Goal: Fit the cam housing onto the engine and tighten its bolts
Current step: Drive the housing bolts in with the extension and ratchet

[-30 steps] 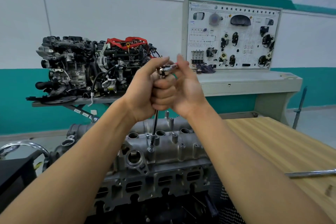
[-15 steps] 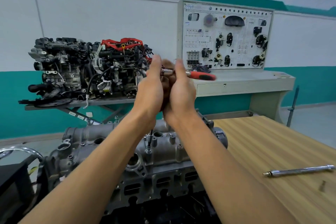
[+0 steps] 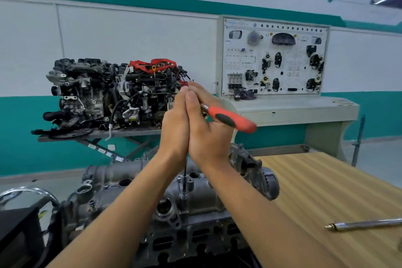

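A white wall with teal bands runs across the far side, and against it stand one electrical training board point(image 3: 274, 56) dotted with black parts and one dark, hose-tangled display engine point(image 3: 113, 93) with red trim on a steel stand. To the near right lies a pale wooden table point(image 3: 326, 191) with striped grain, and on it rests one smooth chrome rod point(image 3: 365, 224) with a brass-coloured tip. In the near centre sits the engine point(image 3: 185, 243) being worked on, rough grey cast metal with a row of rectangular ports along its near face. The cam housing point(image 3: 200, 200) lies on top of it, a lumpy aluminium casting with round bores and raised bosses. One thin steel extension bar point(image 3: 185, 172) stands upright on a bolt point(image 3: 183, 196) near the housing's middle. Two bare hands meet above it: the left hand point(image 3: 174, 128) and the right hand point(image 3: 206, 135) are pressed palm to palm, fingers straight and pointing up, sandwiching the top of the bar and the head of one ratchet. Its orange-red handle point(image 3: 230, 118), with a black grip patch, juts from between the right hand's fingers, sloping down toward the near right. A second ago the fingers were curled and interlocked around the chrome head with no handle showing. Half a second ago the handle pointed almost level to the right, whereas now it tilts lower and nearer.
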### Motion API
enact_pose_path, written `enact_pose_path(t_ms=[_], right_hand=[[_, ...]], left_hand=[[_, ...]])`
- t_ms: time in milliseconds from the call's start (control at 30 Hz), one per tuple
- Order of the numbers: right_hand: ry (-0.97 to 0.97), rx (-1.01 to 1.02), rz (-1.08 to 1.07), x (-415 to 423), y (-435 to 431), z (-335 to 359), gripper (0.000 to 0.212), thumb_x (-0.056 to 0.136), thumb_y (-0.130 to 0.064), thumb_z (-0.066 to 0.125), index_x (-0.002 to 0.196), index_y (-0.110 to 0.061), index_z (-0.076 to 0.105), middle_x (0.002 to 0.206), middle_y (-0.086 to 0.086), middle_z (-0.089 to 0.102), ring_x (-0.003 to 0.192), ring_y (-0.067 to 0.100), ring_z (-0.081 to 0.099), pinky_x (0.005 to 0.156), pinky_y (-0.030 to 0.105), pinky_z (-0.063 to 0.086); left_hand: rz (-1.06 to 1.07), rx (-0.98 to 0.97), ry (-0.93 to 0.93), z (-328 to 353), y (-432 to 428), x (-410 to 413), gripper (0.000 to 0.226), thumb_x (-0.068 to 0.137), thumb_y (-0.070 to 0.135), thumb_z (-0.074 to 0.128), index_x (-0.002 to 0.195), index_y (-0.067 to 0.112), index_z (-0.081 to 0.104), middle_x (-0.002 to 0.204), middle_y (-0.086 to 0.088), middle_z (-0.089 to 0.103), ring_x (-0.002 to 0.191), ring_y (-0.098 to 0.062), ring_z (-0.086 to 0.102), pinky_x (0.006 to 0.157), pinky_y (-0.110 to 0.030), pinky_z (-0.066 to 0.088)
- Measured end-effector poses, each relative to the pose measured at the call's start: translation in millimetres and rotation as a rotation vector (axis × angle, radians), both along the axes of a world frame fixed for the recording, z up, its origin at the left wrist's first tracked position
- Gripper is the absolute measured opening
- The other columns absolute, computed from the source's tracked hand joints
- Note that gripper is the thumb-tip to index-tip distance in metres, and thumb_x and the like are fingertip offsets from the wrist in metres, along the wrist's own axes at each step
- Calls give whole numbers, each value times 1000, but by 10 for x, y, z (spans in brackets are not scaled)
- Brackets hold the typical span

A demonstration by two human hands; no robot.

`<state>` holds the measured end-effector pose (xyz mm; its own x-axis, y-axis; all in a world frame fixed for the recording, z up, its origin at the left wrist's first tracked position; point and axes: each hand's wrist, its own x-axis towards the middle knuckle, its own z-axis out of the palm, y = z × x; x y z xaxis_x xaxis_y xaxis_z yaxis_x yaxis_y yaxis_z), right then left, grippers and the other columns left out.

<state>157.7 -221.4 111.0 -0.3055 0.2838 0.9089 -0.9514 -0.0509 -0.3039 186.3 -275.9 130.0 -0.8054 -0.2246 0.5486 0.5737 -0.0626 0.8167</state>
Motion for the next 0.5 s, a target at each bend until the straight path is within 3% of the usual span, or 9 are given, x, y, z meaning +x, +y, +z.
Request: enact_pose_path(t_ms=[33, 67, 133, 167, 233, 300, 400, 500], right_hand=[[18, 26, -78, -7, 11, -16, 23, 96, -26, 61, 104, -10, 75, 108, 5, 74, 110, 19, 67, 97, 41, 52], [-17, 36, -24, -3, 21, -20, 25, 96, -29, 60, 104, -12, 75, 108, 4, 74, 109, 18, 67, 96, 40, 53], [-213, -23, 378, 45, 54, 30, 24, 94, -37, 59, 102, -21, 75, 98, 0, 75, 95, 14, 70, 84, 31, 56], [-348, -43, 580, 53, 93, 84, 25, 95, -40, 57, 101, -23, 75, 90, 0, 75, 85, 15, 70, 73, 28, 57], [-606, 62, 888, 27, 243, 198, 33, 101, -45, 45, 106, -24, 69, 69, 3, 70, 63, 16, 64, 55, 23, 50], [-691, 175, 1093, -12, 381, 296, 33, 102, -42, 36, 109, -24, 62, 59, 3, 64, 55, 15, 60, 53, 19, 46], [-700, 189, 1128, -49, 413, 338, 23, 91, -33, 49, 98, -25, 69, 73, 9, 64, 70, 22, 62, 69, 29, 47], [-663, 113, 966, -52, 339, 306, 17, 96, -22, 51, 100, -21, 67, 79, 16, 60, 69, 23, 59, 67, 33, 46]], left_hand=[[36, -24, 9, -3, 6, -1, 47, 93, 60, 40, 66, 43, 73, 69, 16, 73, 65, 4, 67, 64, -28, 49], [46, -28, -2, 2, 3, -7, 47, 94, 58, 40, 65, 40, 72, 66, 15, 72, 63, 2, 66, 62, -29, 47], [-61, 28, -85, 15, -36, -55, 50, 87, 59, 45, 57, 24, 64, 58, 7, 63, 57, -12, 60, 53, -27, 40], [-163, 41, -129, 28, -66, -68, 54, 86, 60, 46, 50, 20, 53, 51, 2, 51, 47, -18, 48, 46, -25, 30], [-399, -33, -190, 50, -144, -99, 56, 89, 59, 41, 48, 24, 27, 43, 4, 21, 38, -15, 15, 42, -19, 11], [-670, -105, -262, 87, -242, -128, 51, 83, 58, 40, 50, 26, 19, 46, 6, 9, 41, -13, 4, 41, -18, 5], [-923, -104, -323, 134, -379, -171, 48, 78, 58, 40, 51, 24, 18, 48, 5, 7, 41, -13, 5, 42, -20, 5], [-810, -52, -361, 187, -382, -206, 48, 80, 57, 39, 51, 24, 20, 49, 4, 7, 42, -14, 5, 43, -22, 3]])
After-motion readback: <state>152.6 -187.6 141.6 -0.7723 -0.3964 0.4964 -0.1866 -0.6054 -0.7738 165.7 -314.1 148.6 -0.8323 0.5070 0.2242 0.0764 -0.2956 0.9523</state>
